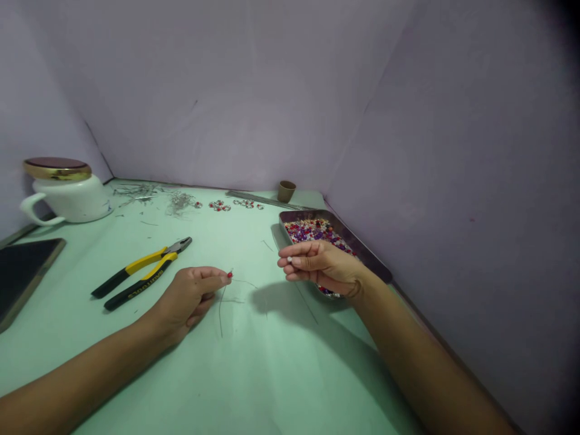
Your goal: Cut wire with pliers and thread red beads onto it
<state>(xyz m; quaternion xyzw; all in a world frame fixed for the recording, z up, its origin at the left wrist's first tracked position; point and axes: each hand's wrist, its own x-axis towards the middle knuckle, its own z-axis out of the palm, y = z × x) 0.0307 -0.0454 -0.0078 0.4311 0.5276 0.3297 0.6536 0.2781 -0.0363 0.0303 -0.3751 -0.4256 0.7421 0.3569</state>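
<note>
My left hand (194, 296) pinches a small red bead (230, 274) with thin wire at its fingertips, low over the green tabletop (226, 374). To the right, my right hand (324, 264) holds a small white bead (289, 260) between thumb and fingers, palm turned partly up. Behind and below that hand is a metal tray (362, 248) of mixed red, purple, white and gold beads (312, 231). Several thin wire pieces (221, 314) lie between and near the hands.
Yellow-and-black pliers (145, 269) lie left of my left hand. A white lidded mug (77, 196) and a dark flat device (27, 272) stand farther left. Wire scraps (179, 202), beaded pieces (220, 206), long wires (267, 199) and a brown cup (286, 191) line the back.
</note>
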